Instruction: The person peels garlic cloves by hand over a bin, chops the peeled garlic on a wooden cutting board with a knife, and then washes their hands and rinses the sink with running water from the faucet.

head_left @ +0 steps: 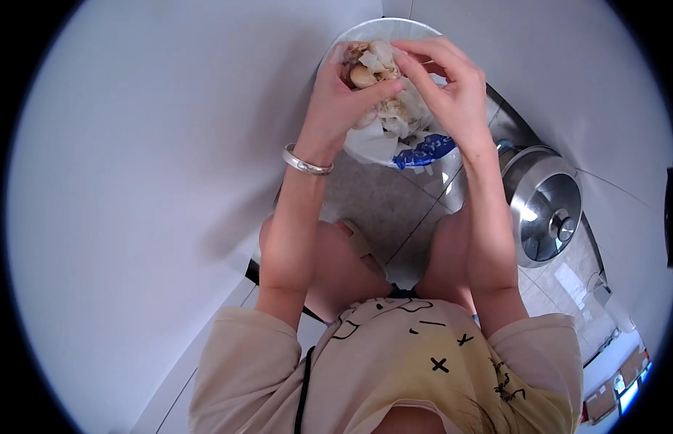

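Observation:
My left hand [335,105] is curled around what looks like garlic [362,76], a rounded cream-brown piece with loose papery skin about it. Close on its right, my right hand [456,83] has thumb and forefinger pinched at the edge of the pale skin [382,56]. Whether those fingertips grip the skin or only touch it is hard to make out. Both hands are over a white-lined bin [365,147], which holds crumpled whitish scraps [401,119] and a blue wrapper [427,150].
Right of the bin, a steel pot with a glass lid [546,217] sits on the tiled floor [380,189]. Pale smooth panels rise on the left [148,145] and right [568,65]. My bent knees flank the floor below the bin.

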`<act>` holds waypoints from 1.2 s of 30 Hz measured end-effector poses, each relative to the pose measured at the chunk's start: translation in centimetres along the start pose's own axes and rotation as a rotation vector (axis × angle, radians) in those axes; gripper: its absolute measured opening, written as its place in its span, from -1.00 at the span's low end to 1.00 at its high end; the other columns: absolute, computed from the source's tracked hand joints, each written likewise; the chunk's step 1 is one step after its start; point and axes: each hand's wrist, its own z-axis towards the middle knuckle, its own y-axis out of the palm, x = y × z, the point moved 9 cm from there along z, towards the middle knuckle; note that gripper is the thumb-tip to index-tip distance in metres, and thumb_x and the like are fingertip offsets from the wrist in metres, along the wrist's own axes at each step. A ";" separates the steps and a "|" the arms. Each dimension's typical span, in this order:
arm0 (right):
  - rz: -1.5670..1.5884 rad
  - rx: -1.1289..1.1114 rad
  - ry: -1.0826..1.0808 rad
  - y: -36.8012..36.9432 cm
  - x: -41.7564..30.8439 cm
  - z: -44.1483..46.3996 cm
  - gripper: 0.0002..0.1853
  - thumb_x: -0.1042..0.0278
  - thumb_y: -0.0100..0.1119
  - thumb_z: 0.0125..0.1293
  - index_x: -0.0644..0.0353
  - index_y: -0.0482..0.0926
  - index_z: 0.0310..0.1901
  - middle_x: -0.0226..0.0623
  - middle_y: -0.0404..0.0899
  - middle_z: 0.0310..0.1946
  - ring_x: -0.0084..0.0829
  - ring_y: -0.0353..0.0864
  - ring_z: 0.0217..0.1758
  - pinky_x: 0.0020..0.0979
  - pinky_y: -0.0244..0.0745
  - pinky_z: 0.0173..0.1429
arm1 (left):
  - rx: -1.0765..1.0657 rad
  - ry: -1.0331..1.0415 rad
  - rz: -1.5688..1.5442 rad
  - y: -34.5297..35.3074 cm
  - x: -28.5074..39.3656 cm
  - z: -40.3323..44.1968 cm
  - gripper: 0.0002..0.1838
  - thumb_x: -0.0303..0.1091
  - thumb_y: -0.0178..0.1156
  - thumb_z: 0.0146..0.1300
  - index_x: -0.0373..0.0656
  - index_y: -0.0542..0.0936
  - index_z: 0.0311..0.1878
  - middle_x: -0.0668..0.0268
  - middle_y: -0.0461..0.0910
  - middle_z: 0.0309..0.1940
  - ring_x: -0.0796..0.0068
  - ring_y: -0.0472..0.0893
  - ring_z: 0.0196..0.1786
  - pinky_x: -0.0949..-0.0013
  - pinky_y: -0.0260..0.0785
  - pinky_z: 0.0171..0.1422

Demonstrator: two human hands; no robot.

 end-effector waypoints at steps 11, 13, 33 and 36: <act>-0.296 -0.068 -0.211 0.7 -1.4 -0.8 -0.81 0.47 0.25 0.06 0.27 0.63 -0.24 -0.26 0.60 -0.37 -0.30 0.60 -0.41 -0.41 0.51 -0.34 | 0.039 0.124 0.179 -1.3 0.1 0.2 -0.54 -0.50 0.42 -0.08 -0.21 0.44 -0.10 0.36 0.55 -0.28 0.65 0.52 -0.26 0.58 0.38 -0.26; -0.319 -0.061 -0.188 0.8 -1.4 -0.9 -0.81 0.48 0.25 0.05 0.26 0.63 -0.24 -0.26 0.61 -0.39 -0.29 0.60 -0.43 -0.41 0.51 -0.35 | 0.054 0.123 0.197 -1.4 0.0 0.2 -0.56 -0.50 0.41 -0.08 -0.21 0.44 -0.12 0.36 0.55 -0.30 0.65 0.51 -0.27 0.58 0.38 -0.26; -0.267 0.006 -0.159 0.7 -0.3 -0.9 -0.86 0.50 0.24 0.08 0.28 0.64 -0.29 -0.28 0.63 -0.43 -0.45 0.65 -0.42 -0.53 0.54 -0.38 | 0.102 0.136 0.244 -1.6 1.0 0.3 -0.51 -0.52 0.43 -0.14 -0.26 0.37 -0.16 0.28 0.53 -0.25 0.59 0.54 -0.20 0.51 0.48 -0.13; -0.248 0.023 -0.184 0.6 -0.7 -0.9 -0.88 0.51 0.24 0.08 0.27 0.64 -0.31 -0.29 0.63 -0.43 -0.45 0.64 -0.44 -0.51 0.53 -0.41 | 0.086 0.150 0.226 -1.5 0.8 0.2 -0.51 -0.52 0.44 -0.14 -0.23 0.39 -0.15 0.31 0.52 -0.25 0.60 0.53 -0.20 0.52 0.46 -0.12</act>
